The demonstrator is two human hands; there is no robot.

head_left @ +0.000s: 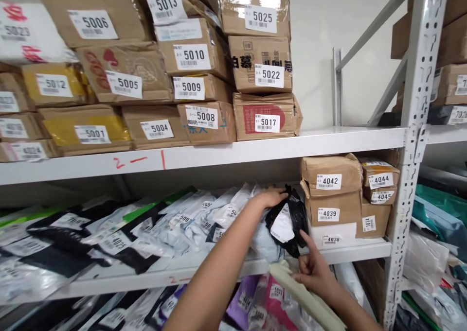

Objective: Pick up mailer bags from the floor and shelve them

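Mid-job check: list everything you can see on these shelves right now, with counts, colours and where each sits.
cardboard boxes: many, brown, numbered labels, stacked on top shelf
small boxes: about six, brown and one white, right end of middle shelf
poly mailers: many, white, grey, black, leaning in a row on middle shelf
black mailer: one, white label, beside the small boxes
pale flat parcel: one, cream, below shelf edge
shelf rack: grey-white metal
left hand: on top of black mailer
right hand: touching black mailer, over pale flat parcel
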